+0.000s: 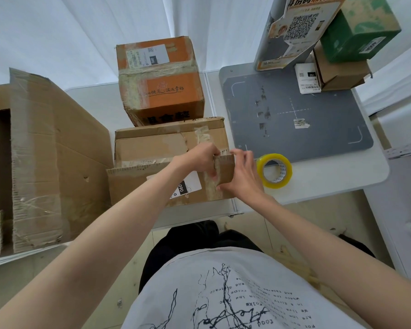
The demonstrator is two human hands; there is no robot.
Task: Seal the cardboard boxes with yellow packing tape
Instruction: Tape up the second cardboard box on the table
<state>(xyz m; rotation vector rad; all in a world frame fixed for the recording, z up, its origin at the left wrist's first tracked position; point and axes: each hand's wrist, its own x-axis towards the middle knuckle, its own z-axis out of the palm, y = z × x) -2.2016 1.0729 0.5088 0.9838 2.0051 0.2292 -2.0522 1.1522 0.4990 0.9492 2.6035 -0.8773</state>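
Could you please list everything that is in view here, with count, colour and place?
Open box: 1, brown cardboard, on the table's near edge, a white label on its near flap.
Side flap: 1, brown, at that box's right end, between the hands.
Tape roll: 1, yellow, lying flat right of the open box.
Orange box: 1, orange with old tape, behind the open box.
Flattened cardboard: several sheets, brown, at left.
Grey mat: 1, grey with white marks, on a white stand at right.
Green box: 1, green, top right, on a brown box.
Printed sign: 1, orange and white, top right.
Left hand: 1, gripping the side flap.
Right hand: 1, holding the same flap.
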